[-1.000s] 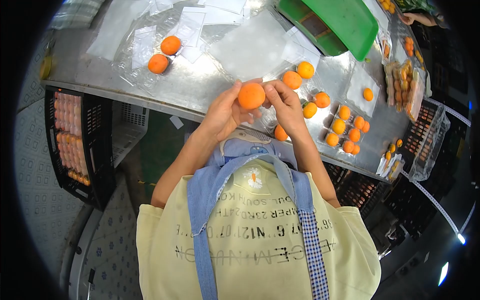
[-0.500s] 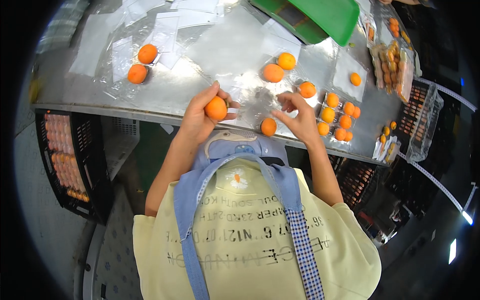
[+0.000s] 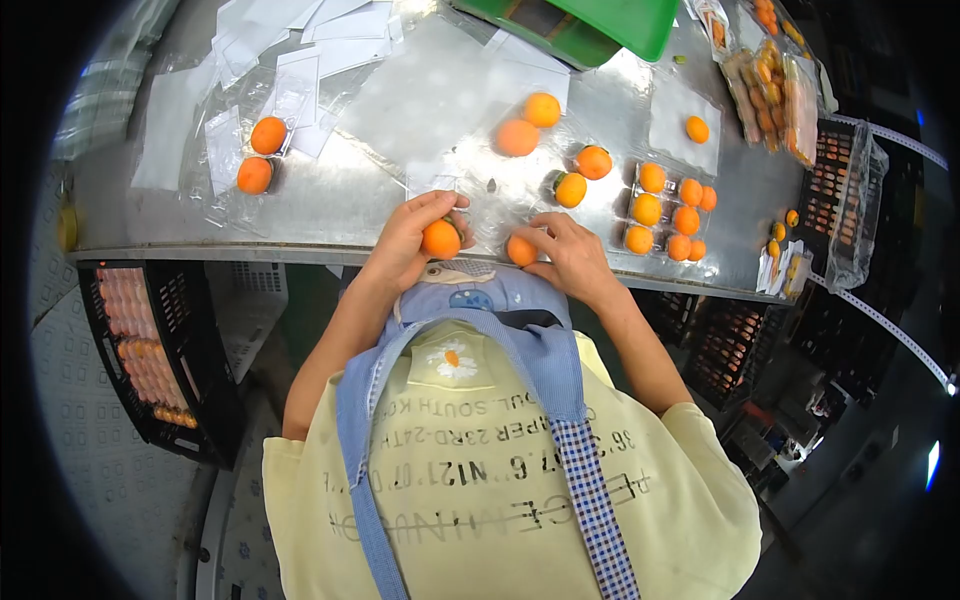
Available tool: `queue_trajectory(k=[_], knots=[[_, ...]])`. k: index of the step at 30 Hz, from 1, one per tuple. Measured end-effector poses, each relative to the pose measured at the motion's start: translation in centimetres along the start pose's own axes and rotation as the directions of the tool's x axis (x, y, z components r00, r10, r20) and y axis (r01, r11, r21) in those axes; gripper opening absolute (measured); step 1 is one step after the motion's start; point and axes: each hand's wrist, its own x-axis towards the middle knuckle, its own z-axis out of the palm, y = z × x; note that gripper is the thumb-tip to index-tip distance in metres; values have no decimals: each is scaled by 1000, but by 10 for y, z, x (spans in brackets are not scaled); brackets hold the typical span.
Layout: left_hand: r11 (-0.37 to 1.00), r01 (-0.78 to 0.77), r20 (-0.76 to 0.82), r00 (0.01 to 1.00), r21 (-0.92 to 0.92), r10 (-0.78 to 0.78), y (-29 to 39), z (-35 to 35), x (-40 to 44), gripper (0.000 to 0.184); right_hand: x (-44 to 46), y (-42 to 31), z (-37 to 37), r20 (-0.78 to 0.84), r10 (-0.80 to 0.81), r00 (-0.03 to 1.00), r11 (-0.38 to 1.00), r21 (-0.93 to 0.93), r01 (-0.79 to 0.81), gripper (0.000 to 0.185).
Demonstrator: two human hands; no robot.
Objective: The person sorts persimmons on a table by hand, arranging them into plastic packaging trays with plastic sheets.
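Note:
My left hand (image 3: 412, 240) is wrapped round an orange (image 3: 440, 240) that has a green stem end, just above the table's front edge. To its right, my right hand (image 3: 570, 258) has its thumb and fingers on a second orange (image 3: 521, 250) at the same edge. Beyond the right hand, an orange with a green top (image 3: 570, 190) lies beside another orange (image 3: 594, 162). Farther back, a pair of oranges (image 3: 517, 138) sits on clear plastic.
A clear tray of several oranges (image 3: 646, 210) stands at the right on the metal table (image 3: 340, 215). Two oranges (image 3: 254, 175) lie on plastic at the left. A green bin (image 3: 625, 30) and white cards (image 3: 345, 50) are at the back. Black crates (image 3: 190, 350) stand below.
My right hand has moved down and left onto the orange at the front edge. An orange with a green top now shows beyond it. My left hand still holds its orange. The camera view has shifted.

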Motion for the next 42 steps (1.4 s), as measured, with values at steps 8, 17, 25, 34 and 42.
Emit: queue_trajectory(k=[8,17,25,34,42], knots=[[992,-39,-32,999,124,44,-12,10,-6,23,-14,21,10,-77,92,993,930,364,-58,54],[710,-344,170,937,615,306,-42,83,-15,35,-15,-9,-38,-278,-69,958,869,455,195,58],[979,-204,164,965,-28,206,-67,94,-17,54,-40,15,-39,-397,154,905,616,755,227,60],[907,-309,102,931,-287,349,-106,141,-11,57,-66,6,-42,-504,-165,847,902,271,337,50],[871,-399,98,892,-287,441,-121,155,-7,54,-89,43,-48,-532,-61,844,814,462,351,49]])
